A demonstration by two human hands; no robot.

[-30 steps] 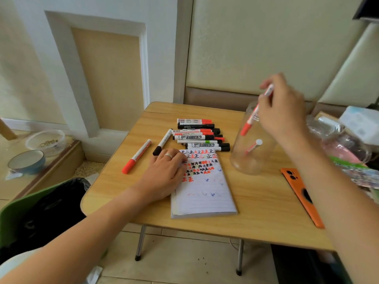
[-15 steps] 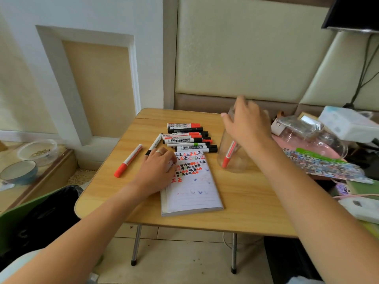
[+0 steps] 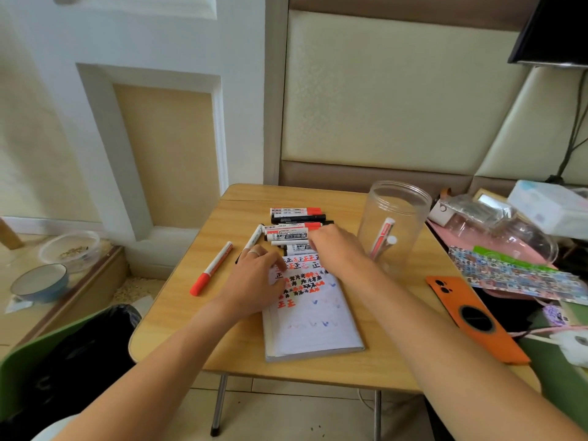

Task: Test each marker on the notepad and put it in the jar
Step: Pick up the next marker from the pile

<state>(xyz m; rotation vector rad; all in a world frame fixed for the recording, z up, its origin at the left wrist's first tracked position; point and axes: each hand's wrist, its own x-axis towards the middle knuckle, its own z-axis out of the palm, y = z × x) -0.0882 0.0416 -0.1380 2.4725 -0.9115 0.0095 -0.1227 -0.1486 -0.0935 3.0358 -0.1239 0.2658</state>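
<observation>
Two red-and-white markers (image 3: pixel 381 238) stand slanted inside your clear plastic jar (image 3: pixel 394 218).
Your left hand (image 3: pixel 254 281) rests flat on the scribbled white notepad (image 3: pixel 313 316), fingers relaxed; your right hand (image 3: pixel 337 249) reaches over the row of red and black markers (image 3: pixel 294 219), its fingers hidden, grip unclear.

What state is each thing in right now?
Clear plastic jar: upright, lidless, two markers inside.
Lined paper notepad: open, flat, marked with test scribbles.
Loose red-capped white marker: capped, lying alone on the table.
Left hand: resting on the notepad.
Right hand: reaching over the marker pile; grip unclear.
</observation>
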